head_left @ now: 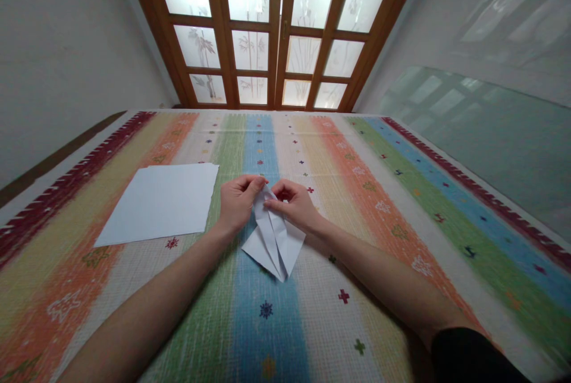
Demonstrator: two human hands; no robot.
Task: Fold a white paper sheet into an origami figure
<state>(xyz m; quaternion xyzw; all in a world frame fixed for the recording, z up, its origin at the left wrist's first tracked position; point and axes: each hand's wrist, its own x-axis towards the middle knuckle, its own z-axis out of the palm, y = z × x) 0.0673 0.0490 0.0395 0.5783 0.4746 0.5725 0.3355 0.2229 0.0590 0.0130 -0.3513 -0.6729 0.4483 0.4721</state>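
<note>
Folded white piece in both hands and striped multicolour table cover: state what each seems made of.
The folded white pointed piece looks like matte paper: crisp creases, thin edges. The striped multicolour table cover seems matte woven cloth from its textured grain, though possibly printed plastic.

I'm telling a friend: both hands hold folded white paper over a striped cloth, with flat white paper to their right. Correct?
Not quite: the head view shows the flat white paper to the left of the left hand. That hand and the right hand do hold the folded white paper over the striped cloth.
</note>
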